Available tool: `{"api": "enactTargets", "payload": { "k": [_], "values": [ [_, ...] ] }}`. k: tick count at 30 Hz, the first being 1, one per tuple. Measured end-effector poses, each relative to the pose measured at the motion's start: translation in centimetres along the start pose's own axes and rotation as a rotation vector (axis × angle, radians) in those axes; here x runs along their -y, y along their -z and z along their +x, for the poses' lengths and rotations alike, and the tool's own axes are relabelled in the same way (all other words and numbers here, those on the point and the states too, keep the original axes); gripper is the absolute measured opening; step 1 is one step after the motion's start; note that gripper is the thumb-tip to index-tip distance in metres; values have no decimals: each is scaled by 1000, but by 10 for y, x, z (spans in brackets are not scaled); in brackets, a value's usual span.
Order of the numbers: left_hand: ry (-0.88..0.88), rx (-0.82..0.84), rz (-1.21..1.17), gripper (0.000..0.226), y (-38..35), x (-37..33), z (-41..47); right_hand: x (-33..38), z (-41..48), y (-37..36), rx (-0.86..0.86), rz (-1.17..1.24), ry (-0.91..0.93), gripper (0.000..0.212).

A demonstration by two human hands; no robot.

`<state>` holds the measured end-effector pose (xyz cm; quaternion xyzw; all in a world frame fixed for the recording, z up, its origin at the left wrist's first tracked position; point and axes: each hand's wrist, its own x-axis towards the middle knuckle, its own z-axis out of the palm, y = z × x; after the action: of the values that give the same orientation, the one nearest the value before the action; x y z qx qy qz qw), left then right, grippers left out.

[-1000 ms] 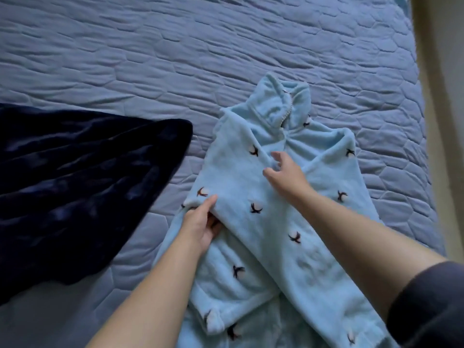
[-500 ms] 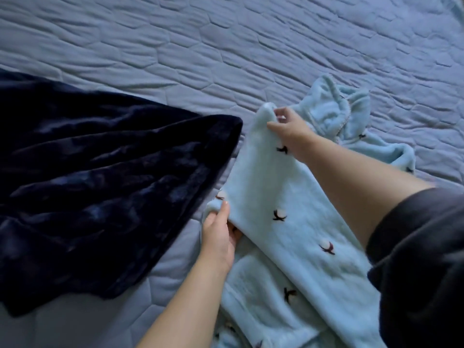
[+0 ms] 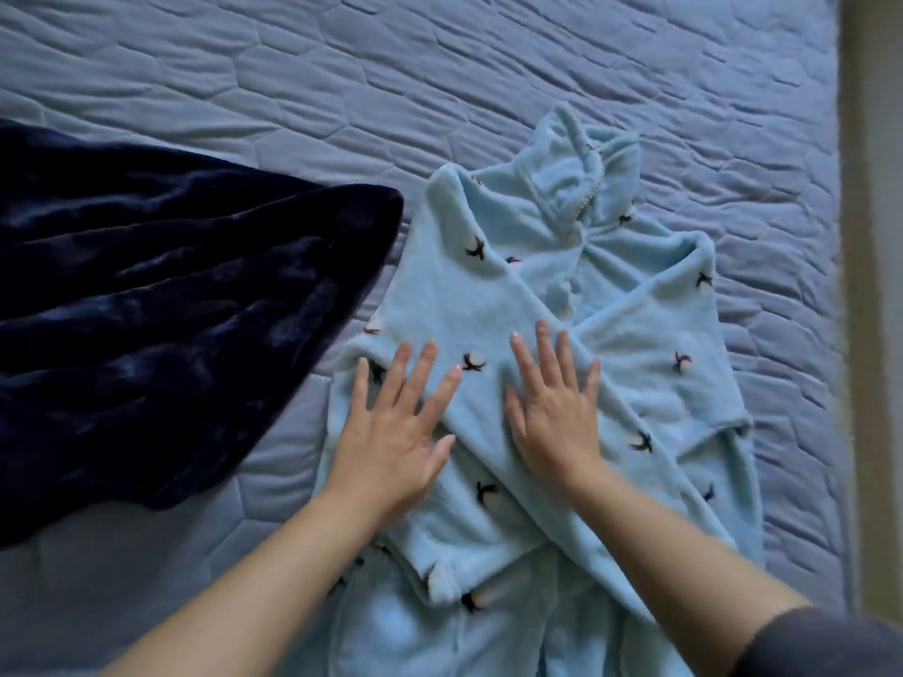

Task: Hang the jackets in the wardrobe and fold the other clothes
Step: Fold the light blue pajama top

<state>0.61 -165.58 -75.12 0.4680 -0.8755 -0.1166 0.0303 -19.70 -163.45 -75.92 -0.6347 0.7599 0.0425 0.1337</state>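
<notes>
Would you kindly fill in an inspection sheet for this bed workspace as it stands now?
Surface: quilted blue bedspread, wrinkled.
Job's things: light blue fleece garment lies flat, collar away, sleeves folded across its front.
Clutter: dark navy fabric beside the garment, kind unclear.
Grips: left hand and right hand both flat on the garment, fingers straight.
Cables: nothing seen.
Surroundings: beige strip along the picture's right edge.

top (image 3: 493, 305): fluffy matt fleece | blanket (image 3: 171, 310): glossy velvet | bedspread (image 3: 342, 90): quilted cloth
</notes>
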Motion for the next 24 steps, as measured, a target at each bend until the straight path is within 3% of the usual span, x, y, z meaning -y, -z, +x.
{"api": "enactTargets", "payload": {
  "k": [2, 4, 9, 12, 16, 18, 20, 24],
  "values": [
    [-85, 175, 78, 68, -17, -3, -3, -13, -22, -15, 39, -1, -40, 61],
    [-48, 313, 125, 74, -37, 2, -11, -31, -37, -26, 140, -64, -37, 59],
    [93, 257, 139, 74, -32, -18, -31, -59, -59, -25, 203, -65, -11, 59],
    [-72, 174, 148, 71, -22, -48, -81, -81, -101, -21, 242, -46, -58, 59],
    [-348, 354, 136, 79, -14, -95, -156, -120, -181, -16, 402, -80, -133, 59],
    [-409, 381, 109, 60, -10, -119, -176, -136, -216, -11, 450, -57, -203, 59],
    [-362, 430, 64, 51, -6, -142, -183, -147, -248, -6, 480, 54, -325, 59],
    [16, 586, -144, 23, -6, -184, -175, -166, -297, -2, 509, 391, -642, 68]
  ]
}}
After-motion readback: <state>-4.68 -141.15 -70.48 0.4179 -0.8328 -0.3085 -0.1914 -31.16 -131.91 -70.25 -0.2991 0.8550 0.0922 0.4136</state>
